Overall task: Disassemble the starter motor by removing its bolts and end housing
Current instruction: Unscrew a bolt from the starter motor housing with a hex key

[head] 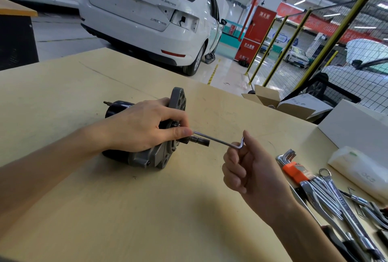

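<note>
Item: starter motor (147, 135), lying on its side on the table (84, 209), left of centre. Black cylindrical body to the left, grey cast end housing (177, 102) to the right, shaft (199, 141) projecting from the housing face.

Left hand (144, 127): draped over the motor, fingers curled round the body and housing, thumb and forefinger steadying the long arm of the hex key (218, 140) where it meets the housing.

Right hand (249, 169): pinches the short bent end of the hex key between thumb and fingers; the other fingers are loosely curled.

Progress, as judged: early stage. The end housing is still seated on the body, with no gap visible. No loose bolts can be seen on the table. The key's tip is hidden behind the left fingers, so it cannot be told whether it is engaged in a bolt head. Remaining: bolts out, housing off.

Other stock, right edge of the table: hex key set (291, 162) in an orange holder, several chrome spanners (336, 198), a white packet (361, 169), a white box (357, 127). Open carton (270, 96) beyond.

Writing: red cabinet (257, 30) behind bears Chinese characters and "119" at its base. White car (147, 16) carries a round boot badge; its lettering is too blurred to read. Print on the spanners and the packet is illegible.
</note>
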Motion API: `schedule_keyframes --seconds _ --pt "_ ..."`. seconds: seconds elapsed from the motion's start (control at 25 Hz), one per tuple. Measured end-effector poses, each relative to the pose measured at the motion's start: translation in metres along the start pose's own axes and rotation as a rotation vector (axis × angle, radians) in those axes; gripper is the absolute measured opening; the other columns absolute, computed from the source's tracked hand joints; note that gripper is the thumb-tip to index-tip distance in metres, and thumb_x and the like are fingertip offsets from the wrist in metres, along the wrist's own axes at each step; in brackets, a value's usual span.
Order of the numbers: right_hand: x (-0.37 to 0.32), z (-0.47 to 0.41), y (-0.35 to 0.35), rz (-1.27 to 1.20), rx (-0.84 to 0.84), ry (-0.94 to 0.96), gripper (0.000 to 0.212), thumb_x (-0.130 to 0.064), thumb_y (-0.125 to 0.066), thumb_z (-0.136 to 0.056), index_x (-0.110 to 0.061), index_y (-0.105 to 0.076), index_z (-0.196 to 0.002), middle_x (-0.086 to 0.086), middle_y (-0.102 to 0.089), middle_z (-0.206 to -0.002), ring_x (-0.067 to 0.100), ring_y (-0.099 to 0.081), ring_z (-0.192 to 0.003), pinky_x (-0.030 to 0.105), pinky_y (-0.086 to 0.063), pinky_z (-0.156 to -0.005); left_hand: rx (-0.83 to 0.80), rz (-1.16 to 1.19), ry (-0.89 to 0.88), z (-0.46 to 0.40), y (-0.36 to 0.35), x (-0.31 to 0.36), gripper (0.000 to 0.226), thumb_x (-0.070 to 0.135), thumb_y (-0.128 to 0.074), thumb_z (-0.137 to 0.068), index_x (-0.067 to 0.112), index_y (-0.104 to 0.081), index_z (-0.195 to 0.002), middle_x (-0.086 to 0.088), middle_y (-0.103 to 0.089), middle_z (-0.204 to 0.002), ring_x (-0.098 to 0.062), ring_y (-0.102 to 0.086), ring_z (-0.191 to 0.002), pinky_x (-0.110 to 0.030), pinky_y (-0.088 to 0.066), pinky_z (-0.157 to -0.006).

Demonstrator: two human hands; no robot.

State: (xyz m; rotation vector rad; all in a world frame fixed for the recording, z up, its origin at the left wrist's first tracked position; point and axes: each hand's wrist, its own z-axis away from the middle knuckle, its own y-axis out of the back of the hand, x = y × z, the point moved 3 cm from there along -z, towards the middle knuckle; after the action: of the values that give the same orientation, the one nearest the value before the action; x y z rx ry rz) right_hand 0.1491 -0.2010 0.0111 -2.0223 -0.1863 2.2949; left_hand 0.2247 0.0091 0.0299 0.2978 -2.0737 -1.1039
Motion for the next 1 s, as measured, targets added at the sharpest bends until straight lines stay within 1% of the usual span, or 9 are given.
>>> schedule_keyframes --seconds 0.16,0.2,0.28,0.44,0.56,0.68,0.8,0.92,1.0 --pt "-0.0052 0.0067 0.0016 0.686 0.161 0.418 0.049 -0.051 -0.044 -0.093 -0.013 -0.050 -0.062 0.000 -0.045 -0.044 0.016 -0.048 -0.041 0.023 -0.035 -0.042 -0.014 -0.014 -0.005 -0.0002 -0.0001 -0.0008 0.031 0.074 -0.041 -0.079 0.051 -0.060 -0.087 0.015 -0.051 -0.090 0.000 -0.051 -0.088 -0.019 -0.036 -0.072" --pt "-0.0057 0.0080 0.0011 0.783 0.182 0.484 0.047 -0.052 -0.043 -0.092 -0.016 -0.052 -0.064 0.001 -0.048 -0.043 0.017 -0.049 -0.040 0.025 -0.036 -0.042 -0.014 -0.011 -0.004 -0.0001 -0.0003 -0.0005 0.031 0.074 -0.041 -0.079 0.051 -0.060 -0.088 0.016 -0.051 -0.090 0.001 -0.051 -0.088 -0.019 -0.036 -0.072" --pt "-0.0058 0.0092 0.0014 0.845 0.201 0.554 0.043 -0.054 -0.039 -0.092 -0.021 -0.052 -0.067 0.002 -0.051 -0.043 0.020 -0.049 -0.039 0.029 -0.036 -0.043 -0.009 0.007 -0.004 0.0002 -0.0009 -0.0003 0.032 0.074 -0.041 -0.079 0.051 -0.061 -0.089 0.017 -0.051 -0.091 0.000 -0.052 -0.088 -0.021 -0.038 -0.074" --pt "-0.0036 0.0089 -0.0005 0.829 0.207 0.584 0.049 -0.058 -0.036 -0.096 -0.022 -0.055 -0.068 0.007 -0.054 -0.048 0.014 -0.050 -0.041 0.023 -0.037 -0.047 -0.015 0.044 -0.007 0.0007 -0.0003 0.0011 0.027 0.071 -0.041 -0.082 0.053 -0.061 -0.081 0.016 -0.050 -0.090 -0.002 -0.053 -0.087 -0.025 -0.043 -0.079" --pt "-0.0014 0.0080 -0.0047 0.562 0.029 0.412 0.066 -0.068 -0.029 -0.093 -0.015 -0.058 -0.068 0.006 -0.052 -0.050 0.022 -0.053 -0.047 0.028 -0.041 -0.047 -0.023 0.025 -0.014 0.0006 0.0000 0.0020 0.023 0.070 -0.041 -0.083 0.055 -0.058 -0.077 0.021 -0.048 -0.091 -0.001 -0.053 -0.086 -0.021 -0.038 -0.073" --pt "-0.0034 0.0077 -0.0049 0.390 -0.060 0.269 0.065 -0.069 -0.031 -0.087 -0.012 -0.044 -0.058 0.005 -0.039 -0.047 0.021 -0.050 -0.043 0.028 -0.039 -0.046 -0.023 0.009 -0.014 0.0004 0.0003 0.0021 0.024 0.072 -0.039 -0.082 0.057 -0.057 -0.077 0.026 -0.047 -0.093 0.001 -0.052 -0.087 -0.020 -0.036 -0.072" --pt "-0.0047 0.0079 -0.0033 0.295 -0.080 0.207 0.058 -0.061 -0.048 -0.082 -0.011 -0.034 -0.057 0.005 -0.030 -0.047 0.020 -0.044 -0.040 0.032 -0.033 -0.047 -0.023 0.018 -0.010 0.0007 0.0005 0.0009 0.026 0.073 -0.038 -0.081 0.056 -0.057 -0.078 0.022 -0.048 -0.092 0.002 -0.052 -0.087 -0.017 -0.036 -0.072" --pt "-0.0067 0.0075 -0.0029 0.249 -0.088 0.225 0.040 -0.040 -0.054 -0.084 -0.011 -0.044 -0.059 0.006 -0.035 -0.052 0.020 -0.044 -0.042 0.028 -0.032 -0.042 -0.019 0.000 -0.007 0.0002 0.0003 -0.0001 0.028 0.075 -0.036 -0.079 0.056 -0.057 -0.078 0.017 -0.048 -0.088 0.003 -0.051 -0.087 -0.015 -0.033 -0.070" --pt "-0.0074 0.0066 -0.0030 0.245 -0.080 0.262 0.027 -0.025 -0.048 -0.085 -0.008 -0.051 -0.064 0.008 -0.040 -0.056 0.021 -0.046 -0.044 0.027 -0.034 -0.041 -0.016 -0.011 -0.006 -0.0002 0.0003 -0.0002 0.028 0.075 -0.036 -0.079 0.055 -0.056 -0.078 0.020 -0.048 -0.089 0.004 -0.051 -0.088 -0.013 -0.032 -0.069"
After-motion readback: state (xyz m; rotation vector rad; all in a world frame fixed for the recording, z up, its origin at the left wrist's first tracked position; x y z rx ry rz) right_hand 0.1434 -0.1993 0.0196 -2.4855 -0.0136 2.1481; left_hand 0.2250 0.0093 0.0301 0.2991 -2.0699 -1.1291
